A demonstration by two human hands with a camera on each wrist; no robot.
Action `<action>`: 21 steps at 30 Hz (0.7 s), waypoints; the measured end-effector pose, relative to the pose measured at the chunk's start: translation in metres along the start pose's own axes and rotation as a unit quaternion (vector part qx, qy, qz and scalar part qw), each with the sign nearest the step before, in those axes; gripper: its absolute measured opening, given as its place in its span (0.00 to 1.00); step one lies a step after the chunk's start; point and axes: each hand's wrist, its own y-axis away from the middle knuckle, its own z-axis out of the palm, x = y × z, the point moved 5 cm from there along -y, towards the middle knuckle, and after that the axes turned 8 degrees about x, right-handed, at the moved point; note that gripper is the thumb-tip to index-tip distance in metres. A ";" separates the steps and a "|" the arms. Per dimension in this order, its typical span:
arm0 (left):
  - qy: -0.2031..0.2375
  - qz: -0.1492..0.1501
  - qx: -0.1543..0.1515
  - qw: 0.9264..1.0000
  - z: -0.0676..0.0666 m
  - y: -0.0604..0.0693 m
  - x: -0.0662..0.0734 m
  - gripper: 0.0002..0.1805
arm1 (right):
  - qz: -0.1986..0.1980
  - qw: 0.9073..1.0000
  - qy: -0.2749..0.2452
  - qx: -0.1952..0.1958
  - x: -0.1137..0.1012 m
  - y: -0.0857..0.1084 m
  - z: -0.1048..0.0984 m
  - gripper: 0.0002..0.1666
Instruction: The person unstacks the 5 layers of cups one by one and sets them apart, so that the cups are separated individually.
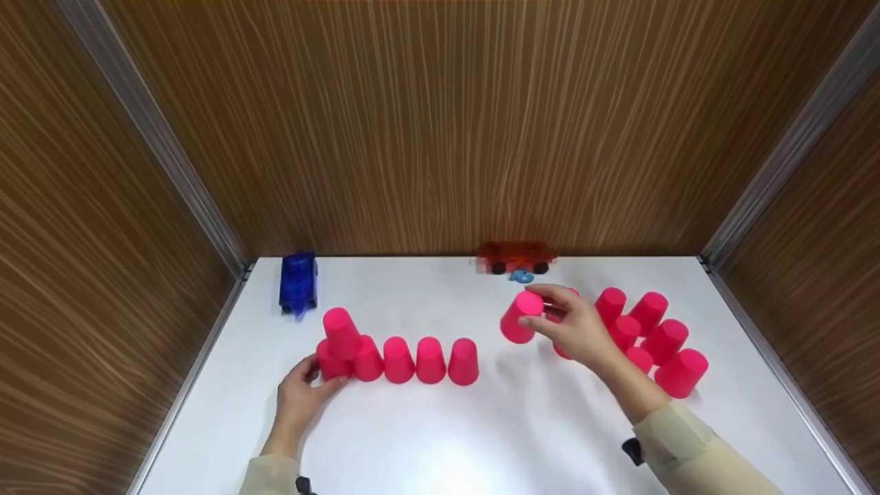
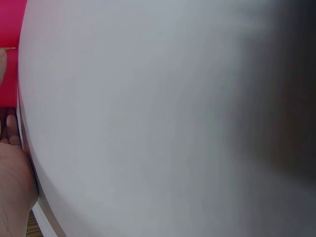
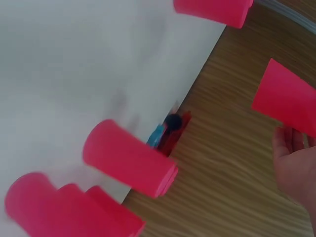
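Note:
Several upside-down pink cups stand in a row on the white table, from the leftmost cup [image 1: 331, 366] to the end cup [image 1: 463, 362]. One upper cup [image 1: 342, 334] sits across the two leftmost ones, leaning slightly. My left hand [image 1: 299, 399] holds the leftmost bottom cup, thumb in front and fingers at its far side; the left wrist view catches just a strip of pink and part of the hand. Raised above the table, right of the row, a pink cup [image 1: 519, 325] is pinched between the thumb and fingers of my right hand [image 1: 576, 333].
A loose group of upside-down pink cups [image 1: 665, 342] stands at the right, partly behind my right hand and forearm. Along the back are a red toy vehicle [image 1: 517, 254] and a small blue toy [image 1: 522, 276]. A dark blue toy vehicle [image 1: 298, 280] is at back left. Wood-grain walls [image 1: 440, 124] enclose the table.

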 end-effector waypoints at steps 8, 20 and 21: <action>-0.003 0.005 0.007 1.000 -0.001 -0.001 -0.001 0.42 | 0.031 0.999 0.038 0.012 0.029 0.023 -0.031 0.47; -0.012 0.003 0.003 1.000 -0.001 -0.005 -0.004 0.43 | 0.058 0.995 0.074 0.021 0.070 0.045 -0.045 0.47; -0.011 0.002 0.003 1.000 -0.001 -0.005 -0.003 0.44 | 0.061 0.995 0.078 0.022 0.073 0.046 -0.046 0.47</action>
